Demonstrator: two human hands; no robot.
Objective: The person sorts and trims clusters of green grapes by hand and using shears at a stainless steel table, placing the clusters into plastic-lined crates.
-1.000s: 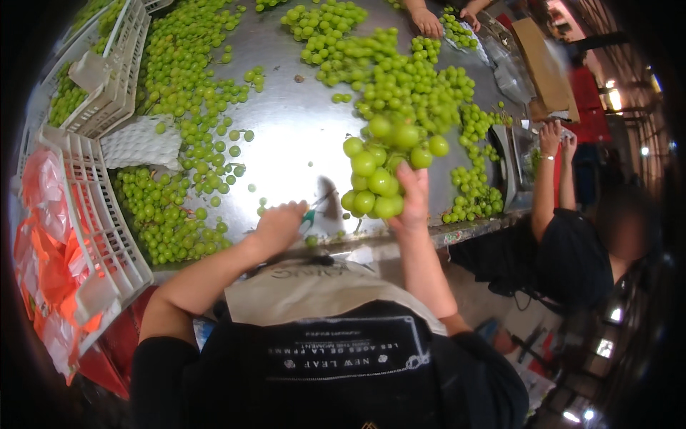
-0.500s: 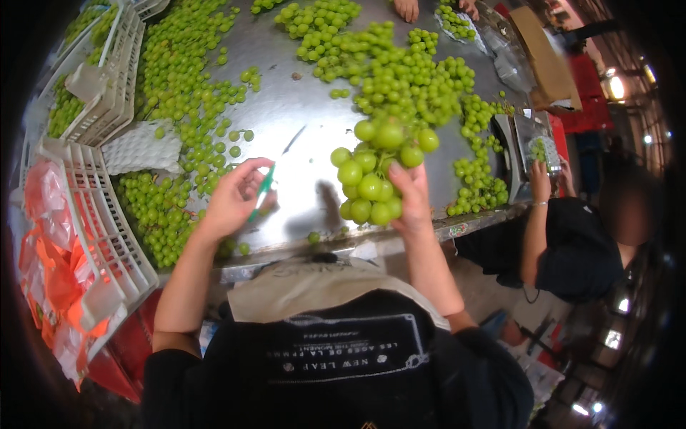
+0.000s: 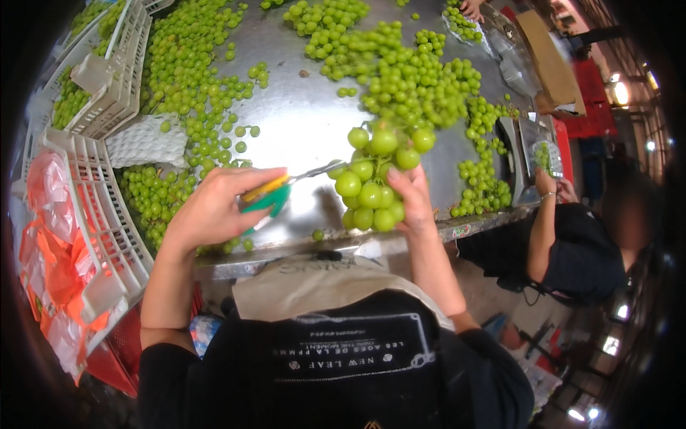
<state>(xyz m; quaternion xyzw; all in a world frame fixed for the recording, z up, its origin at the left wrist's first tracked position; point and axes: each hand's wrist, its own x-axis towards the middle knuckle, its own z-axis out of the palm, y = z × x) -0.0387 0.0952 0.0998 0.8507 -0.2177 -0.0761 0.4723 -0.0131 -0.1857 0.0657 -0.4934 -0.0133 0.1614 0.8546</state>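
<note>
My right hand [image 3: 415,198] grips a bunch of green grapes [image 3: 371,194] above the near edge of the metal table, the thumb pressed on its right side. Facing it, my left hand [image 3: 214,207] is wrapped round a pair of snips [image 3: 270,198] with green and yellow handles. The slim metal blades point right, and their tips reach the left side of the bunch. Whether the tips touch a stem I cannot tell. Behind the held bunch lies a large heap of grape bunches [image 3: 414,82].
Loose grapes [image 3: 189,57] spread over the table's left part, beside white foam netting [image 3: 146,143]. Pale plastic crates [image 3: 107,222] line the left edge, one holding orange and clear bags [image 3: 53,250]. At right stands a scale [image 3: 509,154]; a co-worker's hands [image 3: 550,186] hold a clear pack there.
My left hand has turned and brought the snips' blades round to the right, up to the bunch. The bunch in my right hand has hardly moved.
</note>
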